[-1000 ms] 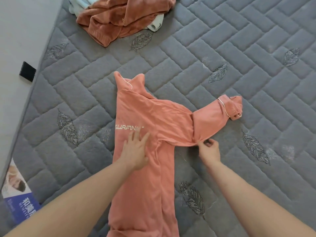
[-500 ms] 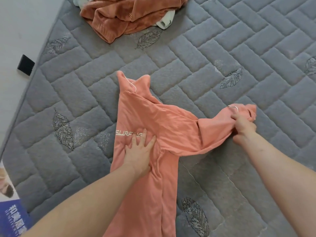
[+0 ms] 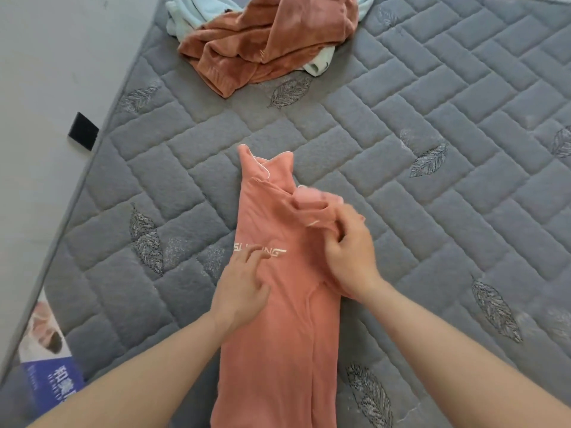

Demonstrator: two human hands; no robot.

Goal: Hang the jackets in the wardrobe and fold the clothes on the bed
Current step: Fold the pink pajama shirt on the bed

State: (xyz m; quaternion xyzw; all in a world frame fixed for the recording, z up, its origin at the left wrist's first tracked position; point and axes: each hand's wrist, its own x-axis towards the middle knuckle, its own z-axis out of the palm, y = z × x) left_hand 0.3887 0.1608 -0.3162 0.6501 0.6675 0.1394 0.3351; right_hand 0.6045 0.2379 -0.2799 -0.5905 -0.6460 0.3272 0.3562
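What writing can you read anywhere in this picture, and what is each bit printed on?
"SU…NG": white lettering on the chest of the salmon-pink top; the left hand covers the middle letters.
Two white Chinese characters, the first reading "和", the second cut off: on the blue label at the mattress edge; the smaller line under them is too blurred to read.
Nothing readable on the pile of clothes.
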